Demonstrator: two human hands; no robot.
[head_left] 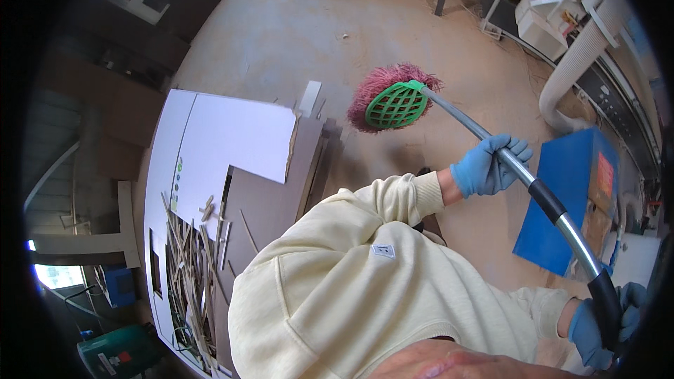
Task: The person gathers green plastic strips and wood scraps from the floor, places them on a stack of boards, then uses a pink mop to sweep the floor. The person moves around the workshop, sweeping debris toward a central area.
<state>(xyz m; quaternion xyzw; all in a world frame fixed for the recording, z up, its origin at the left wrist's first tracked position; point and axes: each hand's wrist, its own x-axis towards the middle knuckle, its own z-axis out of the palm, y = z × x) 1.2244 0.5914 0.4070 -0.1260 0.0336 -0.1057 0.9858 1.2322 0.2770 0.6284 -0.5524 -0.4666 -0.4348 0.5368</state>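
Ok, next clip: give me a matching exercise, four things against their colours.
Things:
1. broom head
2. gloves
3. box
4. sweatshirt

Colours:
A. cream
B. deep blue
C. green frame with pink bristles
D. light blue

Pairs: 1-C, 2-D, 3-B, 4-A. Both hands, left hand and right hand, grip the broom handle.
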